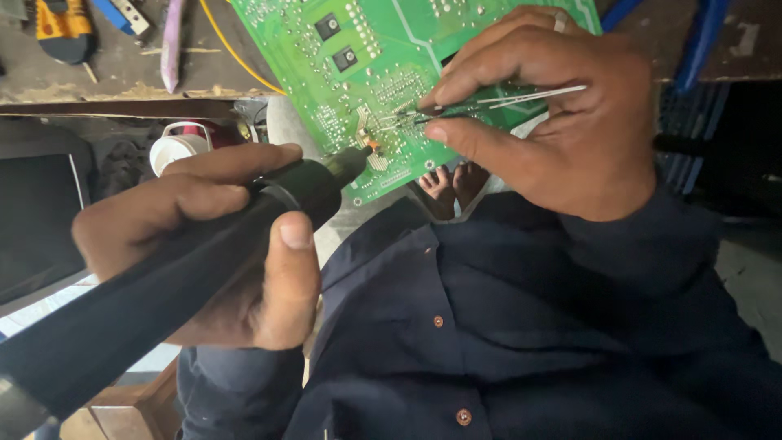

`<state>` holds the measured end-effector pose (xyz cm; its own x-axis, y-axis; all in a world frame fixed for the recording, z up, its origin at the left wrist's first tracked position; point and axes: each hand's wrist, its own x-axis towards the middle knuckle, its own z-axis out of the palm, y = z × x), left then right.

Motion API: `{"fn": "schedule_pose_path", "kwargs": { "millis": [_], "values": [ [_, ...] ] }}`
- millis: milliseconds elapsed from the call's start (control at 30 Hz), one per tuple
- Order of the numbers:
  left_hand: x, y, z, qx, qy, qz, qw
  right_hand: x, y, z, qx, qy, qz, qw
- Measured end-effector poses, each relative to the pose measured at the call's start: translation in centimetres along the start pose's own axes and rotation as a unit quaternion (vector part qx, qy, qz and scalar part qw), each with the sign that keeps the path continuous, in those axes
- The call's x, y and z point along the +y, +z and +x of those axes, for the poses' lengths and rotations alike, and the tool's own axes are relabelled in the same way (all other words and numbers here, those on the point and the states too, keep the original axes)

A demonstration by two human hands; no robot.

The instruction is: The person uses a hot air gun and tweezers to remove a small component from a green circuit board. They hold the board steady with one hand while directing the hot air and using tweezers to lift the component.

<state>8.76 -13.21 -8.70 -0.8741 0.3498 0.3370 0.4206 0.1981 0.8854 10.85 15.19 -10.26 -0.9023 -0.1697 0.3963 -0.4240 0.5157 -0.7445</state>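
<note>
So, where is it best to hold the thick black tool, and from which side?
Grip the black tool on its wide barrel, behind the narrow tip, as the left hand does, coming from the rear end. The barrel is thick and long; the tip points at the green circuit board.

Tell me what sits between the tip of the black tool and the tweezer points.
In the head view, only a short stretch of the green circuit board with small soldered parts separates the black tool in the left hand from the tweezers in the right hand.

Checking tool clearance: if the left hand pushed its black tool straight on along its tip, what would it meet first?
Likely the green circuit board, near the tweezers tip; the left hand tool's nozzle looks almost touching.
</note>
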Motion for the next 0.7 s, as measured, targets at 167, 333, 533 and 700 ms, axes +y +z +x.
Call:
{"fn": "schedule_pose_path", "kwargs": {
  "millis": [167, 333, 533, 700],
  "values": [
    [-0.3, -0.7, 1.7, -0.034, 0.026, 0.024, 0.999, 0.4, -0.5, 0.1, -0.035, -0.004, 0.0, 0.999],
    [0.7, -2.7, 1.8, -0.147, 0.019, 0.099, 0.984, 0.4, -0.5, 0.4, -0.037, -0.017, -0.028, 0.999],
    [-0.8, -1.3, 0.9, -0.052, 0.024, 0.029, 0.998, 0.4, -0.4, 0.4, -0.043, -0.007, 0.0, 0.999],
    [-1.2, -0.3, 0.7, -0.017, 0.041, 0.008, 0.999, 0.3, -0.4, 0.5, -0.045, -0.007, -0.015, 0.999]
  ]
}}
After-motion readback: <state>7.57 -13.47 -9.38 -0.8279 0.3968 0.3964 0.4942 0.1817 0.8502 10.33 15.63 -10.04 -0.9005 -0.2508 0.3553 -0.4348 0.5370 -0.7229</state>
